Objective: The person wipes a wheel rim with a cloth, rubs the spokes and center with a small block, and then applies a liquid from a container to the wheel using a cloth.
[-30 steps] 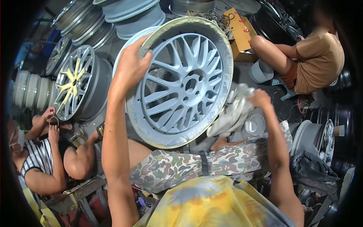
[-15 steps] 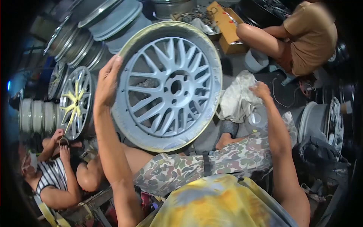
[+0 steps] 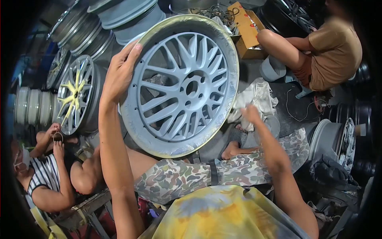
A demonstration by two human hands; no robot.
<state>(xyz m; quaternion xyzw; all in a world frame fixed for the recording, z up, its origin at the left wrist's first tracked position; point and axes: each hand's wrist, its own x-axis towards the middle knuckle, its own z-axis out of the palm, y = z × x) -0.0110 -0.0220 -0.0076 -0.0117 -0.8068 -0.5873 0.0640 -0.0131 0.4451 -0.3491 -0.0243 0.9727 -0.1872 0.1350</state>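
Note:
A large multi-spoke wheel rim (image 3: pixel 187 93), grey with yellowish patches along its lip, stands tilted in front of me. My left hand (image 3: pixel 121 69) grips its upper left edge, thumb showing on the near side and the other fingers partly behind it. My right hand (image 3: pixel 251 114) is by the rim's lower right, in front of a crumpled whitish cloth (image 3: pixel 260 97). Its fingers look curled but are smeared by motion, so whether it holds any of the cloth does not show. Beneath the cloth is a pale round container (image 3: pixel 272 126), partly hidden by it.
At left, a masked person in a striped top sits beside a silver rim with yellow spokes (image 3: pixel 75 93). Another person crouches at upper right near a grey bucket (image 3: pixel 272 68) and a cardboard box (image 3: pixel 248 34). Stacked rims (image 3: pixel 83 34) and a rim at right (image 3: pixel 328 139) surround me.
My right hand has moved left from the cloth's right side toward the rim's edge. The view has shifted slightly; my left hand still grips the wheel rim.

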